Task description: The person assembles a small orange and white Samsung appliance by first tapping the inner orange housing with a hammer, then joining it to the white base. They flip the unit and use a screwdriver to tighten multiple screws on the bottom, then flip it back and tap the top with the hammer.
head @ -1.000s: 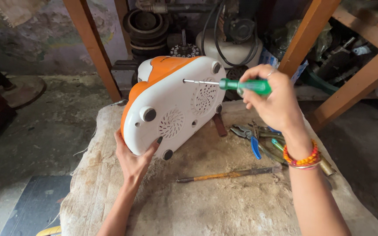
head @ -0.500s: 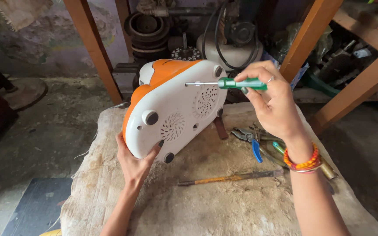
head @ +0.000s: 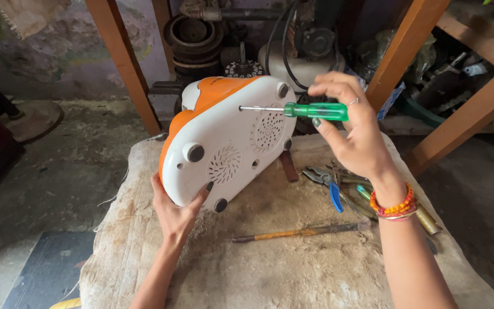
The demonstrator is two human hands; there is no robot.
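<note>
In the middle of the frame a white and orange appliance (head: 224,146) stands tipped up on its edge on a surface (head: 293,269) covered with rough, pale sacking, its white underside turned toward the camera. That underside shows two round vent grilles, dark rubber feet at the corners and a few small screw holes. The left hand (head: 175,209) comes up from the lower middle of the frame and props the appliance from below, palm against its lower edge, fingers (head: 201,191) curled up over the rim with one dark-painted nail resting on the white plastic. The right hand (head: 353,129), in the upper right of centre, holds a screwdriver (head: 295,110) with a clear green handle; its fingers are pinched around the handle, thumb beneath and the others curved over the top, with a ring on one finger and orange and red beaded bangles at the wrist. The metal shaft lies nearly level and points left, its tip meeting the white underside near the upper vent grille. On the surface to the right of the appliance lie pliers (head: 327,177) with blue grips among other tools, partly hidden by the right forearm, and a long thin rusty tool (head: 301,232) lies below them, near the centre.
</note>
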